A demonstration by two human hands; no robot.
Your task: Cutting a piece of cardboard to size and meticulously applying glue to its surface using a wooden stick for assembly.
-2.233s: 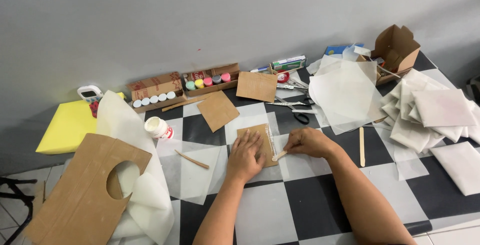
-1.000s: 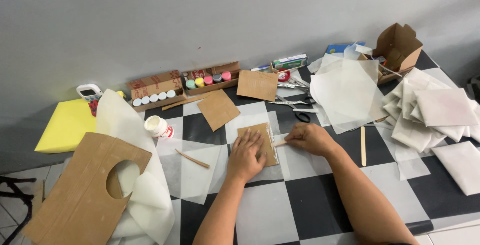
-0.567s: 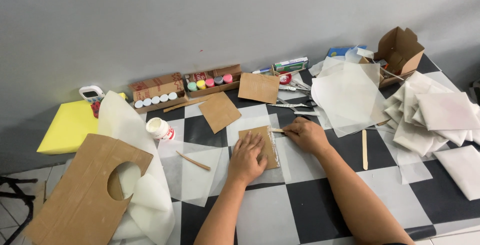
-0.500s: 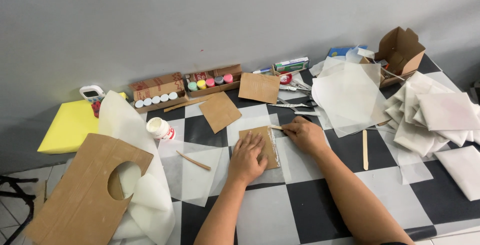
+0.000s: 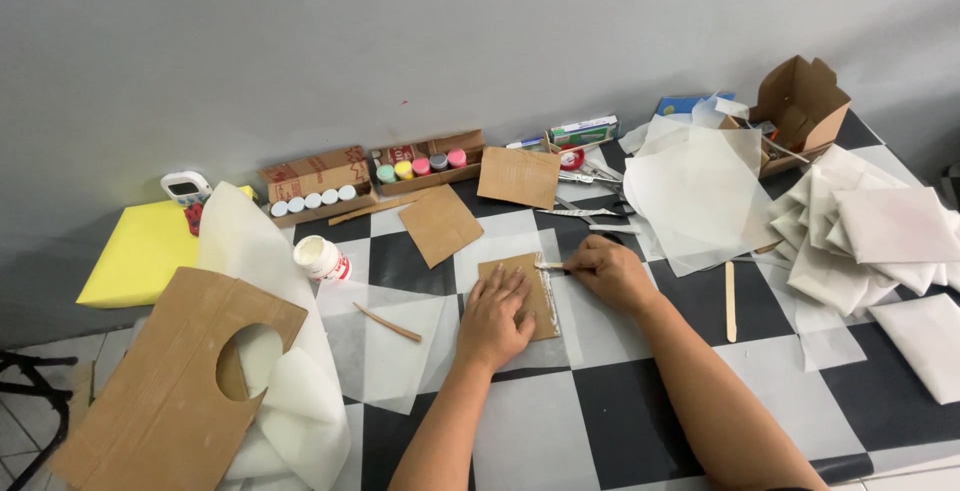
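My left hand [image 5: 494, 315] lies flat on a small brown cardboard rectangle [image 5: 524, 284], pressing it onto a sheet of translucent paper [image 5: 400, 336] on the checkered table. My right hand [image 5: 608, 272] grips a thin wooden stick [image 5: 551, 266] whose tip rests at the card's top right corner. A white streak of glue runs down the card's right edge [image 5: 549, 296]. An open white glue pot [image 5: 322, 258] stands to the left.
Two more cardboard squares [image 5: 440, 223] [image 5: 518, 176] lie behind. Paint pots in boxes [image 5: 420, 164] line the wall. A large cardboard with a round hole [image 5: 170, 381] is left, paper stacks [image 5: 870, 231] right, loose sticks [image 5: 731, 300] [image 5: 387, 322], scissors [image 5: 590, 213], yellow foam [image 5: 145, 251].
My right hand has slid the stick up along the card's right edge from the lower part to the top corner. My left hand has stayed flat on the card.
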